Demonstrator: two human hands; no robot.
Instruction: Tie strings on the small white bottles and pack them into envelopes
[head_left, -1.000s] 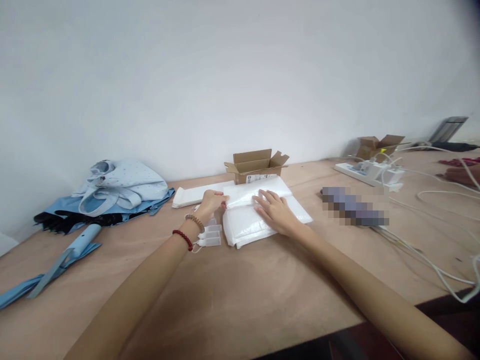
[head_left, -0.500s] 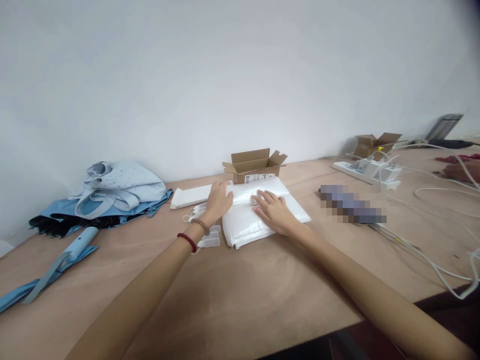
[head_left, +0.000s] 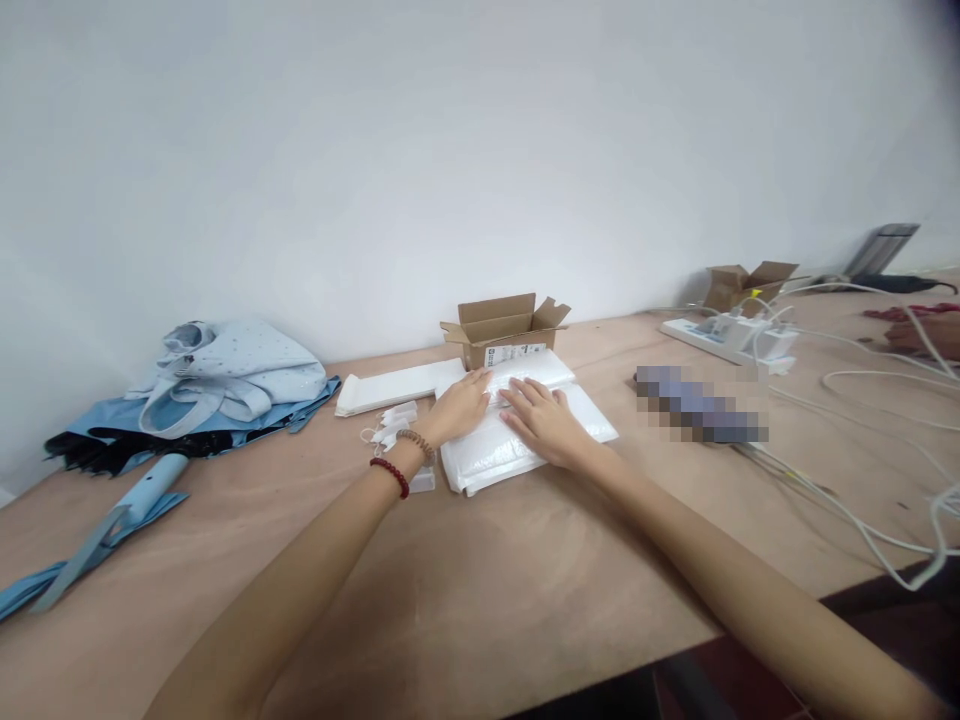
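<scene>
White padded mailers (head_left: 491, 460) lie stacked on the table, with the folded or upper one towards the back. My left hand (head_left: 463, 402) rests on the left part of the stack, fingers stretched out towards its middle. Lying flat on the right part is my right hand (head_left: 546, 418), fingers spread. The two hands' fingertips are close together, and neither grips anything. Beaded bracelets circle my left wrist. Several small white tags with strings (head_left: 394, 425) sit under and beside that wrist. A flat white packet (head_left: 397, 387) is just behind it.
An open cardboard box (head_left: 499, 325) stands against the wall. To the left are a pale blue bag (head_left: 247, 370) and a blue umbrella (head_left: 154, 490). A pixelated object (head_left: 701, 405), a power strip (head_left: 727, 345) and cables lie right. Another person's hand (head_left: 934, 335) shows at the far right.
My left hand has slid right, from the left edge of the mailers towards their middle, and its fingers have come nearer my right hand. My right hand stays nearly in place.
</scene>
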